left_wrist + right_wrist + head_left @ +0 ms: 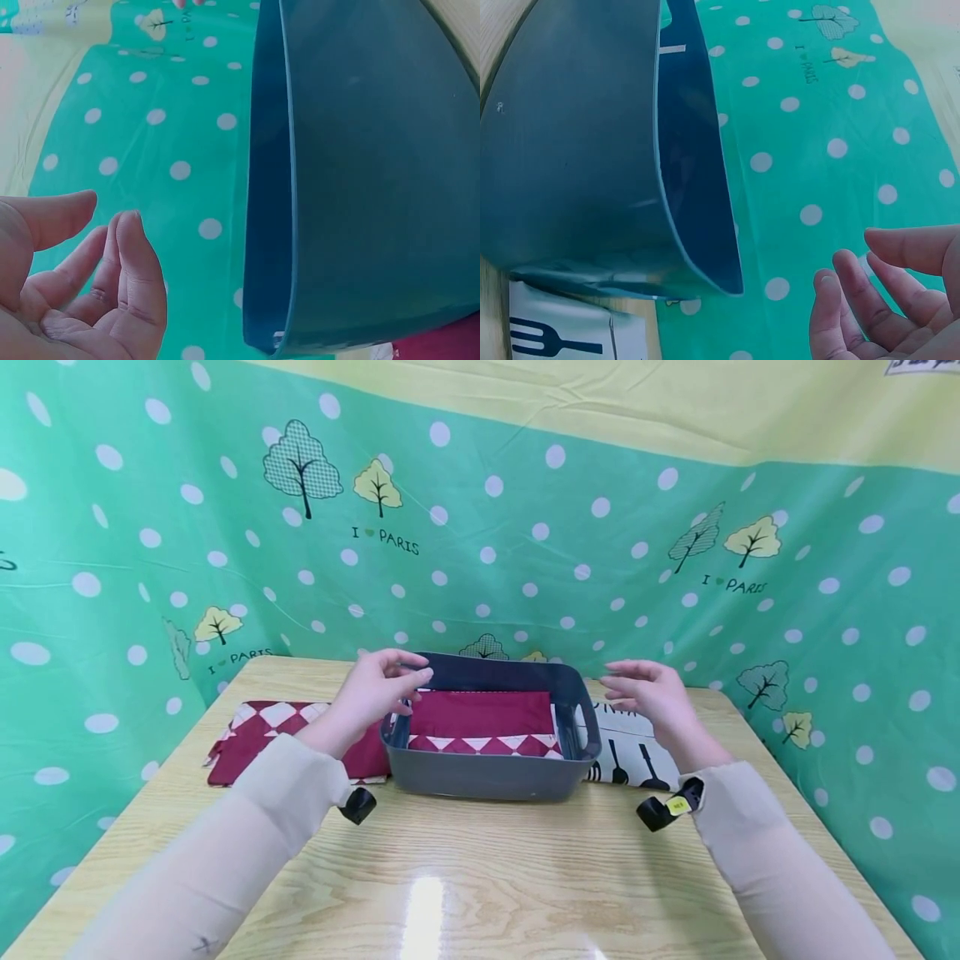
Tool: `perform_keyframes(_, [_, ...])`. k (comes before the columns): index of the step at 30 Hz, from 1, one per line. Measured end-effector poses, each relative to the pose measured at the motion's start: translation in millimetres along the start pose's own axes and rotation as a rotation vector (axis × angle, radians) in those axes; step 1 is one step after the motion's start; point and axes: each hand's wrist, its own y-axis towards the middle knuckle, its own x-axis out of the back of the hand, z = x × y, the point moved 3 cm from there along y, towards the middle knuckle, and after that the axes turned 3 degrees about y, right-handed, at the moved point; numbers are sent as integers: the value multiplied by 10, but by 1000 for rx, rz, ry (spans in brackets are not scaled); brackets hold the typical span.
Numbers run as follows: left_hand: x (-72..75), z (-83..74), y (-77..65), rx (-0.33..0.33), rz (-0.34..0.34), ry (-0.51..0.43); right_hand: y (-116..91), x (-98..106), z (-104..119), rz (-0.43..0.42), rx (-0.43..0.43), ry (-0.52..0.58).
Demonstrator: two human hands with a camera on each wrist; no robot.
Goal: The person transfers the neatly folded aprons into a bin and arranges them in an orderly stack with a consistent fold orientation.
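A dark grey plastic basket (480,777) with handle cutouts stands at the middle of the table. Inside it lies a folded maroon cloth (480,714) with a band of maroon and white diamonds along its near side. My left hand (378,693) hovers by the basket's left end, fingers loosely bent and holding nothing. Off the right end hangs my right hand (651,693), also holding nothing, its fingers relaxed. Both wrist views show a gap between the left hand (105,285) or the right hand (892,300) and the basket wall.
Left of the basket lies a folded maroon and white diamond cloth (262,735), partly behind the left arm. At the right is a white cloth (630,752) printed with dark utensils. A green dotted curtain (487,527) hangs behind the wooden table (510,860).
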Motion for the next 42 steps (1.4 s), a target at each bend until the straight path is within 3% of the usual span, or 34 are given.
perform_keyframes(5, [-44, 34, -38, 5, 8, -10, -7, 54, -72, -2, -11, 1])
perform_keyframes(12, [-149, 153, -115, 13, 74, -102, -5, 103, -244, 2, -58, -10])
perform_keyframes(23, [-295, 248, -228, 26, 113, -207, 27, 180, -562, -12, -129, -1])
perform_keyframes(42, [-636, 446, -443, 50, 184, -259, 57, 200, -1002, -8, -199, -49])
